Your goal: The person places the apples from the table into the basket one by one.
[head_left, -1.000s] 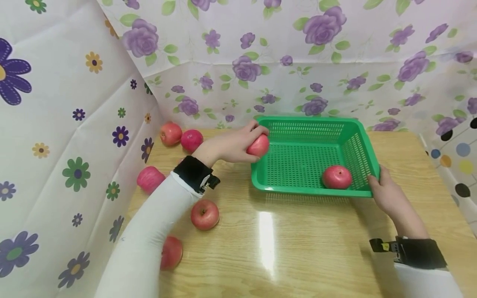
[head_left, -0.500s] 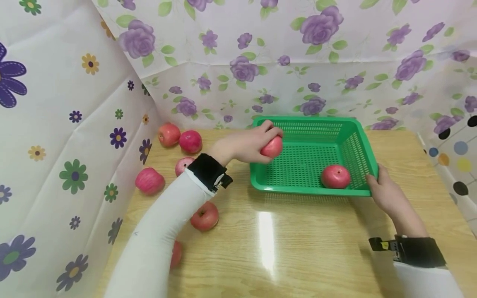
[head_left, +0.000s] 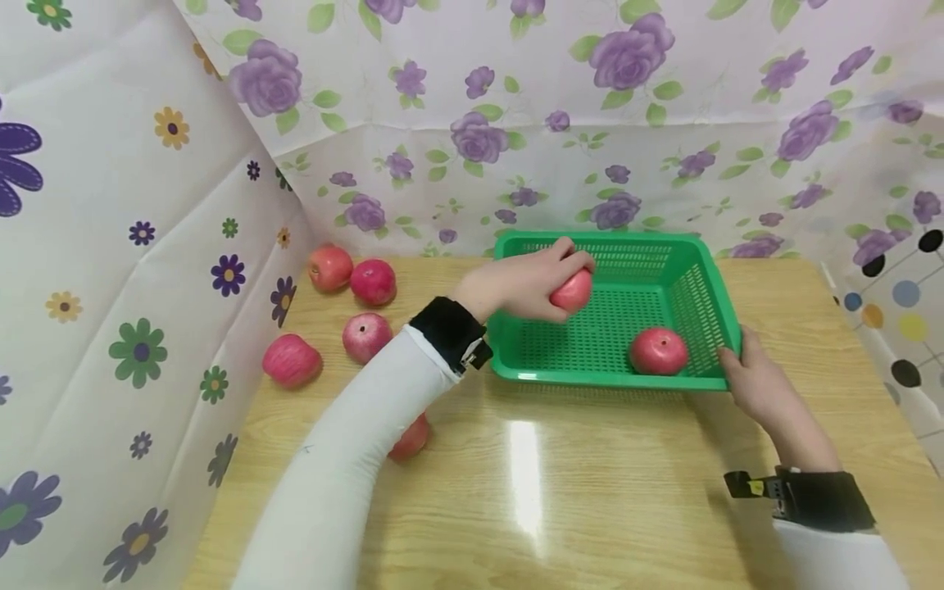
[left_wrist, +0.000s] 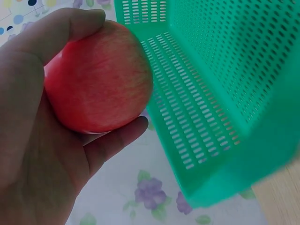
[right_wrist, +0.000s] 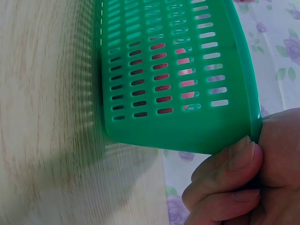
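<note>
My left hand (head_left: 534, 283) grips a red apple (head_left: 572, 291) above the left half of a green plastic basket (head_left: 605, 378). In the left wrist view, thumb and fingers wrap around that apple (left_wrist: 101, 79), beside the basket wall (left_wrist: 225, 173). Inside the basket, near its front right corner, lies another apple (head_left: 659, 351). My right hand (head_left: 763, 385) holds the basket's right front corner. The right wrist view has its curled fingers (right_wrist: 222, 180) pinching the rim (right_wrist: 255, 108), and red shows through the slots of the wall.
Left of the basket several apples lie on the wooden table (head_left: 590, 492): a back pair with one dark red apple (head_left: 374, 282), a pink apple (head_left: 292, 361), and a speckled apple (head_left: 366, 338). My left sleeve partly covers another apple (head_left: 410, 438). Flowered sheets (head_left: 413, 180) stand behind and left.
My left hand has carried its apple rightward, from the basket's left rim to above the inside. The speckled apple is uncovered, while the sleeve hides the nearest one. My right hand keeps its hold.
</note>
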The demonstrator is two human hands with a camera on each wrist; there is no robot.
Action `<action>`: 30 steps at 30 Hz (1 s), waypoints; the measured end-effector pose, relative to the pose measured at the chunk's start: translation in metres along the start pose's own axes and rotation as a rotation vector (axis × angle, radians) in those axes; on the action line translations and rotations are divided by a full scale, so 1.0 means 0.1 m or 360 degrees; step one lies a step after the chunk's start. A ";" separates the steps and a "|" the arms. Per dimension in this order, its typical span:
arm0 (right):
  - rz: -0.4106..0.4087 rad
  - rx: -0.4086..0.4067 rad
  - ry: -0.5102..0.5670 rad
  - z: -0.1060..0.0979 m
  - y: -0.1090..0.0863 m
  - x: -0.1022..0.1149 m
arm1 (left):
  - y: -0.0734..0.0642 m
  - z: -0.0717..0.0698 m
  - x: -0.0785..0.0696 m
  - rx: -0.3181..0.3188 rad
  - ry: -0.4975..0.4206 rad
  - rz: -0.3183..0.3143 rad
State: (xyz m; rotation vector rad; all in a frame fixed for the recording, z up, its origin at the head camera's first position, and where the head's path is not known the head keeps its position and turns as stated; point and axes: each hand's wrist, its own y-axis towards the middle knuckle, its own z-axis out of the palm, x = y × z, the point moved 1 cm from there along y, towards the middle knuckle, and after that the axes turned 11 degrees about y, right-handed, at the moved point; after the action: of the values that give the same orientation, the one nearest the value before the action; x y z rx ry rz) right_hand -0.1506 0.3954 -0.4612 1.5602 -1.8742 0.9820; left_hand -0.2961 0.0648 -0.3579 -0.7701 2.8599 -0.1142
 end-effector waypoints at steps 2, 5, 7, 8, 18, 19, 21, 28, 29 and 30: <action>-0.0006 -0.0007 0.0004 0.02 0.00 0.00 | 0.06 0.00 -0.03 0.0031 -0.0012 -0.0007; -0.0001 -0.0014 0.0000 0.03 0.00 -0.02 | 0.16 -0.01 -0.06 0.0077 -0.0006 -0.0027; 0.0007 -0.0017 0.0002 0.03 -0.01 -0.03 | 0.24 -0.02 -0.08 0.0104 0.0000 -0.0047; 0.0011 -0.0018 0.0002 0.02 -0.01 -0.04 | 0.28 -0.03 -0.09 0.0115 0.0001 -0.0055; 0.0018 -0.0012 0.0046 0.04 0.00 -0.03 | 0.61 -0.01 -0.16 0.0232 -0.0142 -0.0026; 0.0018 -0.0008 0.0048 0.05 0.00 -0.03 | 0.64 0.00 -0.17 0.0250 -0.0129 -0.0030; 0.0020 -0.0011 0.0048 0.06 0.01 -0.02 | 0.71 0.03 -0.19 0.0276 -0.0073 -0.0038; -0.0002 -0.0014 0.0055 0.02 -0.01 -0.02 | 0.95 0.15 -0.31 0.0336 0.0086 -0.0018; -0.0008 -0.0015 0.0058 0.02 -0.01 -0.02 | 0.97 0.17 -0.32 0.0342 0.0076 -0.0018; -0.0016 -0.0018 0.0060 0.01 0.00 -0.02 | 0.98 0.19 -0.33 0.0340 0.0071 -0.0011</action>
State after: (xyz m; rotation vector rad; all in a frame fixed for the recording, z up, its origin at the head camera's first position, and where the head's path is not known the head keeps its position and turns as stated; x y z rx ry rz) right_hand -0.1495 0.3957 -0.4637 1.5327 -1.8413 0.9878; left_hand -0.3126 0.1661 -0.3831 -0.7421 2.8245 -0.4354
